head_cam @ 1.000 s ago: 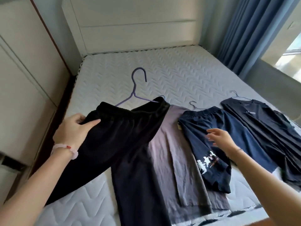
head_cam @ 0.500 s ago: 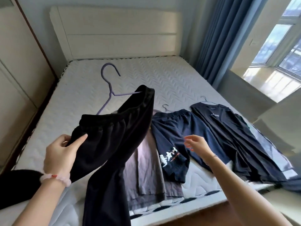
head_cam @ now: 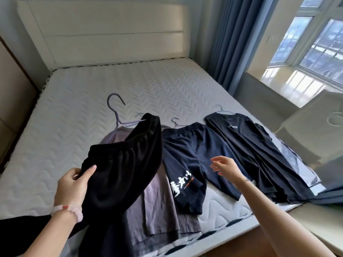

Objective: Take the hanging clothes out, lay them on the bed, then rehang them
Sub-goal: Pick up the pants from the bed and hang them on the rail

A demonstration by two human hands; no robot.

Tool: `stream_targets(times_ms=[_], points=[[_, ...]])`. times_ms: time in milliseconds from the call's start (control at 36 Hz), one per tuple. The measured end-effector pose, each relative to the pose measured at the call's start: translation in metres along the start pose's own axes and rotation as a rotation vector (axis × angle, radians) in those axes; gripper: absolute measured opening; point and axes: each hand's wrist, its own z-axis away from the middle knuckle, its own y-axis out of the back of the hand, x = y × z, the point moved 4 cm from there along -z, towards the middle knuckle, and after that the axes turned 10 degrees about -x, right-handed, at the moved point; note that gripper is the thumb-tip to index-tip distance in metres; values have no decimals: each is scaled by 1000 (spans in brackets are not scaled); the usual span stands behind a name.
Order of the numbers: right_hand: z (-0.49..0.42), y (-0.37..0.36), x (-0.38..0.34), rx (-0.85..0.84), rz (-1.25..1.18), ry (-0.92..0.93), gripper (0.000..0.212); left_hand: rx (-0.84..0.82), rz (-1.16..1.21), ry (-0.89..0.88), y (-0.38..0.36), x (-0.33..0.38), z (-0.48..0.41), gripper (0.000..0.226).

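Black trousers (head_cam: 120, 173) stay clamped by left hand (head_cam: 72, 188); right hand (head_cam: 226, 166) still hovers, grip apart.

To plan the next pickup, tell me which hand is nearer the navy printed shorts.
Right. The right hand hovers open over the navy shorts. The left hand grips the black trousers, off to the shorts' left, clear of them.

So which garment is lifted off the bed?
The black trousers, gripped at the waistband by the left hand; the grey garment, navy shorts and black T-shirt lie flat on the mattress.
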Motion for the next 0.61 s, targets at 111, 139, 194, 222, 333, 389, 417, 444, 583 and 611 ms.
stream_targets(times_ms=[111,139,194,222,333,389,417,444,583,611], points=[[-46,20,1,-30,48,-5,20,25,-25,39,-33,8,-24,48],[-61,25,2,-45,56,-9,20,30,-37,44,-42,9,-32,50],[-92,37,5,-77,83,-26,21,41,-50,83,-61,9,-47,48],[-109,43,7,-91,101,-34,21,52,-67,106,-71,11,-54,46],[-186,66,13,-117,186,-40,25,107,-212,180,-108,5,-97,41],[-226,71,14,-139,237,-28,25,120,-287,223,-126,-5,-117,44],[-246,72,16,-158,256,-29,27,129,-308,245,-135,-12,-127,45],[-266,71,17,-175,273,-28,28,136,-308,261,-147,-11,-131,44],[-357,66,23,-215,316,-16,34,153,-365,276,-199,-26,-163,30],[-374,64,24,-217,322,-15,35,138,-383,307,-205,-30,-169,27]])
